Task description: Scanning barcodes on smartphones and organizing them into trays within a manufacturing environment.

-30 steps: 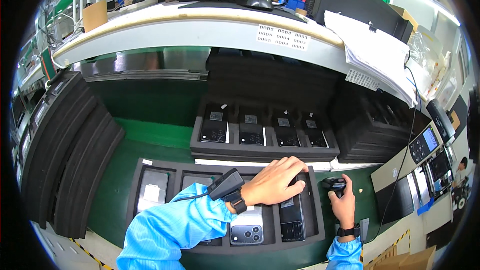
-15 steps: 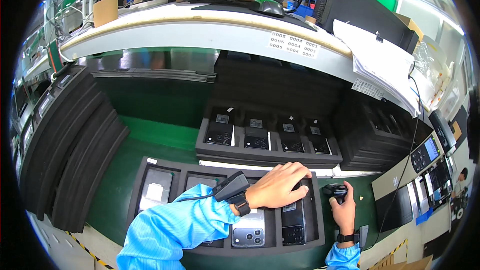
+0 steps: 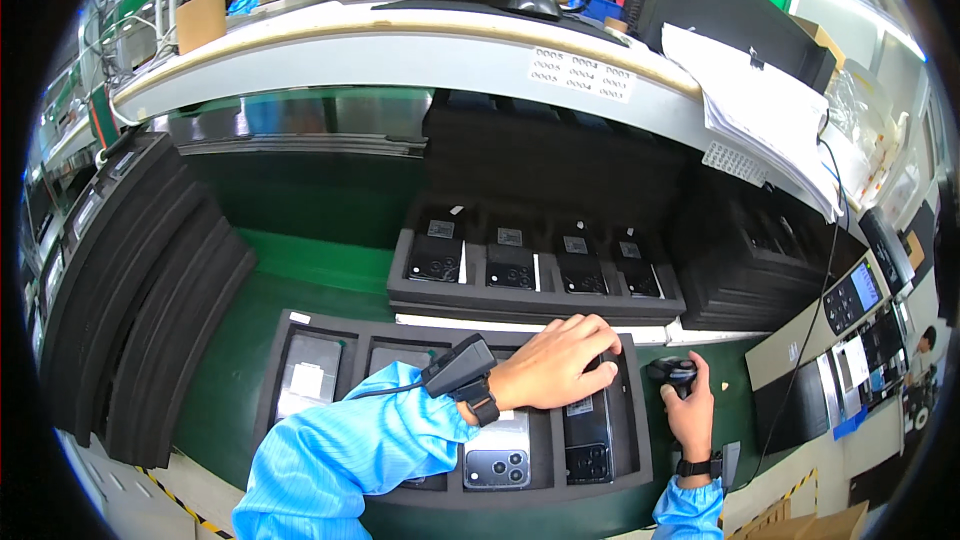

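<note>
The left hand (image 3: 555, 368) lay over the rightmost smartphone (image 3: 588, 440) in the near foam tray (image 3: 545, 496), its grip unclear; the right hand (image 3: 690, 412) clasped a black handheld device (image 3: 672, 371) beyond the tray's right edge. Bare green tabletop (image 3: 225, 370) opened leftward. Behind, another foam tray (image 3: 530, 303) held four black phones (image 3: 435, 262).

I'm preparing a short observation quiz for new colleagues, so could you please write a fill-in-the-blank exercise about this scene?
1. The right hand holds a handheld device coloured ____.
2. The left hand is over the front tray, nearer its ____ end.
3. The phones lined up in the tray behind number ____.
4. Both sleeves are coloured ____.

Missing words: black; right; four; blue.
</note>
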{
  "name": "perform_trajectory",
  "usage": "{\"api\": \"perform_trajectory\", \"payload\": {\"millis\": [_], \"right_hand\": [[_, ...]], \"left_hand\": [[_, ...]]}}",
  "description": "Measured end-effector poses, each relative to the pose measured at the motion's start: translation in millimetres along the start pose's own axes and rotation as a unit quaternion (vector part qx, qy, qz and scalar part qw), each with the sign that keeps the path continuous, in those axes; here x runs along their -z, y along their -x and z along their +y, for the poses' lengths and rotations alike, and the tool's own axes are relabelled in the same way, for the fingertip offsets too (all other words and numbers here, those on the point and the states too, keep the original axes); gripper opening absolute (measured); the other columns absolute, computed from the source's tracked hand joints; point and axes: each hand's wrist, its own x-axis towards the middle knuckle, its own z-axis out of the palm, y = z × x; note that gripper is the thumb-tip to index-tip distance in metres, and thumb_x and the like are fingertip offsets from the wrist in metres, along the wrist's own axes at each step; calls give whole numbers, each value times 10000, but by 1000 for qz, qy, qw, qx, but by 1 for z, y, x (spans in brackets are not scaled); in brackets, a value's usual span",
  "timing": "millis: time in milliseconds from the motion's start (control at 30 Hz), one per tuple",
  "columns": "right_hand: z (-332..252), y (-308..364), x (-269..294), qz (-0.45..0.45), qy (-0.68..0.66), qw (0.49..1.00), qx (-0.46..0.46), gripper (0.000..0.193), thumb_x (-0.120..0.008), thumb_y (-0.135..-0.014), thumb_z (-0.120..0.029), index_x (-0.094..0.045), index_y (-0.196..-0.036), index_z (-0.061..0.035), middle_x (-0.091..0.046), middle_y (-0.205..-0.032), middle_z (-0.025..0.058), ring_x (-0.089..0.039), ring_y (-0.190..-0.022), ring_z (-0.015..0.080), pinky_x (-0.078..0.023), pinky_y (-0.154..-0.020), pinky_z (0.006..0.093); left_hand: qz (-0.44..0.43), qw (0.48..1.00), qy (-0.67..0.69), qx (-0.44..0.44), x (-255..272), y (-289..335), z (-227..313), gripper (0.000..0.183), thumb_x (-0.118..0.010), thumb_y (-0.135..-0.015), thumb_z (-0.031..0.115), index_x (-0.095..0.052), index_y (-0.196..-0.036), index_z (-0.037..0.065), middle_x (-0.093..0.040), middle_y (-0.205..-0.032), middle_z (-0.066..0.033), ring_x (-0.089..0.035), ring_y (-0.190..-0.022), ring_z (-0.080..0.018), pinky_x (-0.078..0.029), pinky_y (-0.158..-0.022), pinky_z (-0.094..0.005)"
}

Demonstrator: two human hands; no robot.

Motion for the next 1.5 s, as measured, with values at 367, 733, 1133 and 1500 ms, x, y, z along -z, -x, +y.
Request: {"api": "perform_trajectory", "payload": {"millis": [367, 733, 1133, 1500], "right_hand": [[42, -10, 41, 318, -172, 929, 79, 603, -671, -962, -144, -433, -1514, -99, -563, -1221, 103, -582, -1011, 178, -513, -834, 331], [56, -96, 184, 443, -420, 790, -54, 284, -651, -1004, -290, -638, -1161, -53, -616, -866, 11, -538, -615, 83, -397, -465, 228], [65, -101, 219, 486, -327, 810, -33, 186, -693, -967, -222, -647, -853, -83, -617, -689, -7, -525, -501, 76, -382, -409, 239], [-7, 23, 96, 115, -343, 924, -124, 163, -655, -992, -170, -726, -1008, -24, -594, -637, -11, -547, -481, 69, -400, -399, 222]], "left_hand": [[-4, 999, -2, -36, -6, -8, 1, 307, -576, -937, 263, -644, -1150, 52, -601, -1195, -159, -553, -1186, -350, -438, -1025, -459], [8, 999, 33, -18, 3, -8, 8, 270, -579, -887, 186, -653, -1080, 12, -602, -1161, -152, -576, -1117, -335, -460, -991, -414], [18, 999, 29, -34, 4, -9, 7, 265, -599, -879, 155, -644, -1100, 16, -592, -1167, -168, -582, -1097, -353, -473, -973, -424], [5, 1000, 13, 7, 7, -2, 6, 400, -568, -883, 166, -555, -1235, -24, -587, -1182, -201, -577, -1142, -353, -443, -1027, -409]]}}
